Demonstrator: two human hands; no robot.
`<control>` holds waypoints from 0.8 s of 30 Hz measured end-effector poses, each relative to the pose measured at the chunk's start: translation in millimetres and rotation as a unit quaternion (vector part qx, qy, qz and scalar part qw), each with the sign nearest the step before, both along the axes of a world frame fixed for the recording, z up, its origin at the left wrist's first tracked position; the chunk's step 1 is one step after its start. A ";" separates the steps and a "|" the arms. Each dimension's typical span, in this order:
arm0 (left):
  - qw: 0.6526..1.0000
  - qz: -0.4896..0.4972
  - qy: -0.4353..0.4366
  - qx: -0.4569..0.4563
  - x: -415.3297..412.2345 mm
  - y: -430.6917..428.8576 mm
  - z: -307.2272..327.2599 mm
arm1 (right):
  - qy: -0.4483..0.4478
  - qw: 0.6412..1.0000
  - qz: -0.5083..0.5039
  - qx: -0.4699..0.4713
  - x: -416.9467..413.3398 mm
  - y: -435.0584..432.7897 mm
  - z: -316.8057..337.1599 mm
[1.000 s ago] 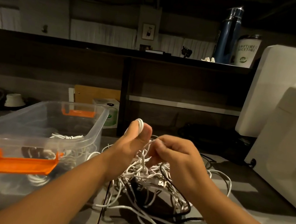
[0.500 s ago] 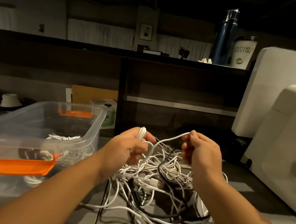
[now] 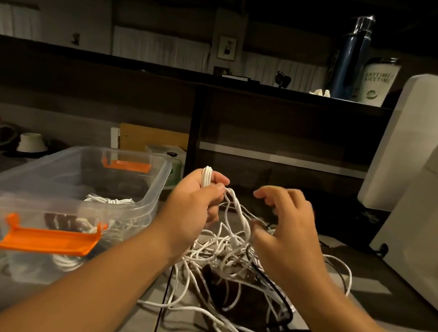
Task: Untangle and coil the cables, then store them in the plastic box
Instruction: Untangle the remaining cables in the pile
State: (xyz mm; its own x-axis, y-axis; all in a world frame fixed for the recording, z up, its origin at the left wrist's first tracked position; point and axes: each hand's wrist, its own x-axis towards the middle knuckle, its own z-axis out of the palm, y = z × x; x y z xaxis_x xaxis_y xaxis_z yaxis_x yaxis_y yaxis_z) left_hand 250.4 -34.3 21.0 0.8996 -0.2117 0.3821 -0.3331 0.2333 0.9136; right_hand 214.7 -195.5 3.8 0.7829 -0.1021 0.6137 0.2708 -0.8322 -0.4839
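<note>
The fingers (image 3: 215, 193) of the left hand (image 3: 192, 204) are curled round a white coil (image 3: 206, 176); those of the right hand (image 3: 287, 233) are spread, empty. Slack is best eased from the tangle (image 3: 230, 253), not yanked.

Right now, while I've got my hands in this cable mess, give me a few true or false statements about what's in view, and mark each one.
1. The left hand grips white cable loops. True.
2. The right hand pinches a black cable. False: its fingers are loosely apart and hold nothing.
3. The plastic box is empty. False: coiled white cables lie inside it.
4. The tangle on the table has both white and black cables. True.
5. The blue bottle stands in the box. False: it stands up on the shelf.
</note>
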 end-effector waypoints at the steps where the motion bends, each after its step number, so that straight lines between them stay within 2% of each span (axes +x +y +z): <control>1: 1.000 0.005 -0.002 0.005 0.5 -1.2 -1.3 | -0.027 0.997 0.056 0.049 -2.1 1.8 0.4; 3: 0.999 0.019 -0.011 0.024 1.9 -2.1 -3.6 | 0.014 0.972 0.174 0.157 -7.8 7.5 3.1; 5: 0.997 0.046 -0.032 0.060 3.0 -1.2 -5.3 | 0.073 0.946 0.233 0.212 -8.8 7.8 1.2; 7: 0.991 0.073 -0.057 0.095 4.6 -0.3 -6.9 | 0.086 0.947 0.234 0.201 -9.3 7.5 0.2; 10: 0.987 0.090 -0.075 0.112 6.6 1.2 -8.6 | 0.021 0.955 0.202 0.216 -7.1 8.2 -1.1; 13: 0.984 0.072 -0.085 0.136 6.1 -0.1 -10.9 | -0.038 0.953 0.172 0.245 -6.5 3.1 1.4; 15: 0.984 0.043 -0.081 0.151 4.8 -2.2 -12.9 | -0.029 0.950 0.166 0.264 -6.9 0.2 5.3; 16: 0.984 0.029 -0.079 0.158 3.9 -3.7 -13.3 | -0.009 0.937 0.178 0.301 -7.5 -1.4 7.9; 19: 0.982 0.011 -0.087 0.170 3.6 -4.3 -14.2 | 0.073 0.863 0.255 0.431 -7.7 -2.5 13.3; 22: 0.980 0.009 -0.096 0.172 3.7 -3.5 -14.6 | 0.131 0.808 0.300 0.490 -7.8 -2.1 13.6; 23: 0.980 0.013 -0.099 0.173 4.0 -3.0 -14.7 | 0.140 0.807 0.297 0.491 -7.3 -2.2 13.8; 24: 0.979 0.018 -0.103 0.176 4.2 -2.5 -14.6 | 0.133 0.832 0.275 0.464 -6.9 -2.9 13.5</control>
